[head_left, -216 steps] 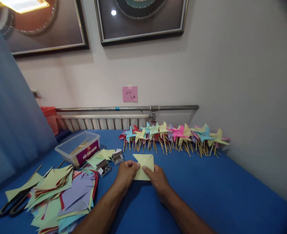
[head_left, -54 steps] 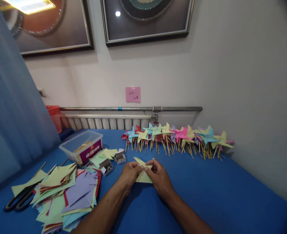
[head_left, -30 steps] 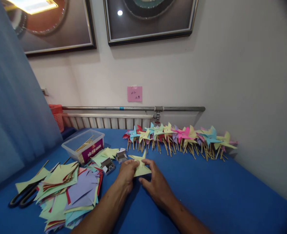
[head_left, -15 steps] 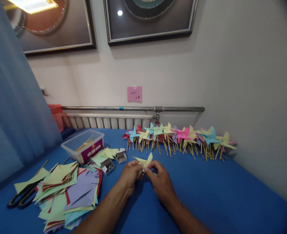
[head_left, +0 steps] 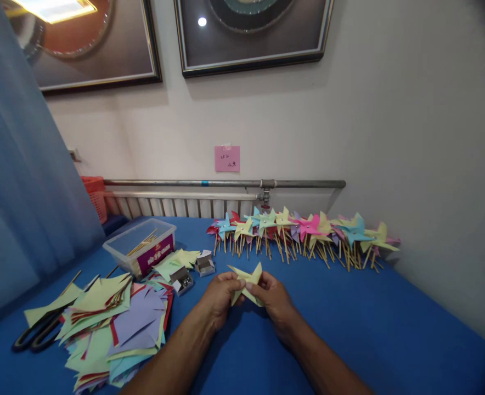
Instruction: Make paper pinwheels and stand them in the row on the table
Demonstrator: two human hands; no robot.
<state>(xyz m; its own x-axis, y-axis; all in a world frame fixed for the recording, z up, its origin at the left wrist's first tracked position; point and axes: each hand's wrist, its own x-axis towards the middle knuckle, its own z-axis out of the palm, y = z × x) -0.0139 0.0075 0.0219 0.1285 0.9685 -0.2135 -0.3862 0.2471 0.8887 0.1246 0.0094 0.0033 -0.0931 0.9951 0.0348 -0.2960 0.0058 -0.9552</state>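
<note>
A pale yellow paper pinwheel (head_left: 253, 278) is held between my two hands above the blue table. My left hand (head_left: 221, 293) pinches it near the centre from the left, thumb on top. From the right, my right hand (head_left: 276, 299) grips it with the thumb pressed close to the centre. Its folded blades stick out above and below my thumbs; the very middle is covered by the thumb tips. Just left of my hands, a small open box (head_left: 182, 281) holds shiny metal pins, and a second small box (head_left: 205, 264) stands behind it.
Stacked coloured paper squares (head_left: 139, 318) lie at the left beside black-handled scissors (head_left: 40, 332). Behind them stands a clear plastic tub (head_left: 117, 241) with thin sticks. A row of finished pinwheels on sticks (head_left: 308, 227) lines the back of the blue table (head_left: 349, 329).
The folded paper now opens wider toward me, with its lower blades showing. My right hand has turned and shifted slightly right, its fingers now behind the paper.
</note>
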